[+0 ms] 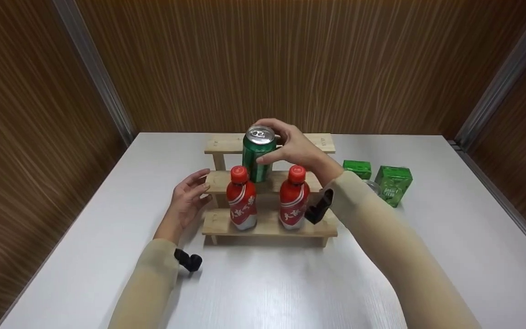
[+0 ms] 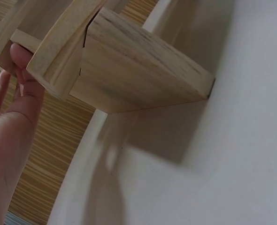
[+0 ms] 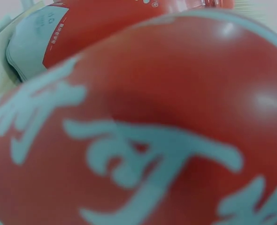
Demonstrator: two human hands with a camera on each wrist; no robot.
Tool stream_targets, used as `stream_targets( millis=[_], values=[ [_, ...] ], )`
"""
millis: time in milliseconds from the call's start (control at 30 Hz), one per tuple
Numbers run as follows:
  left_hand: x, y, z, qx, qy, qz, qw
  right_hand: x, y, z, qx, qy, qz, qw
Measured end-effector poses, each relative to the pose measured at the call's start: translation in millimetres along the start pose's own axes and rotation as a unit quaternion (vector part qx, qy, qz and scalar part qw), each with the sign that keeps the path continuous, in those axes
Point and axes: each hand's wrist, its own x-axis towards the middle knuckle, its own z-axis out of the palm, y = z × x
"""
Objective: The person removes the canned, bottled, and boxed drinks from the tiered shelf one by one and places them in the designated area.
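My right hand (image 1: pixel 297 148) grips a green soda can (image 1: pixel 258 155) with a silver top, thumb in front and fingers round the back. The can stands upright, its base at the middle step of a wooden three-step rack (image 1: pixel 272 228). At the rack's left side, my left hand (image 1: pixel 187 198) has its fingertips at the end of the middle step; the left wrist view shows the hand (image 2: pixel 11 126) beside that wooden end. Two red bottles with red caps, a left bottle (image 1: pixel 242 201) and a right bottle (image 1: pixel 294 201), stand on the bottom step. A red bottle (image 3: pixel 176 93) fills the right wrist view.
Right of the rack stand two green cartons, one carton (image 1: pixel 357 168) behind my right forearm and another carton (image 1: pixel 393 185) beside it. A silver can top (image 1: pixel 372 186) shows partly behind the sleeve. A wood-grain wall (image 1: pixel 263 64) closes off the white table's (image 1: pixel 263 288) back.
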Motion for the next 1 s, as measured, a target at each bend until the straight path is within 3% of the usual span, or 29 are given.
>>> stream_targets(
  millis=[667,1000],
  values=[
    [0.8,0.8,1.0,0.002,-0.007,0.003,1.0,-19.8,-14,-23,0.079,0.09,-0.007,0.9928],
    [2.2,-1.1,0.1,0.005,0.006,0.0,1.0,-30.7,-10,-34,0.182,0.155,-0.004,0.971]
  ],
)
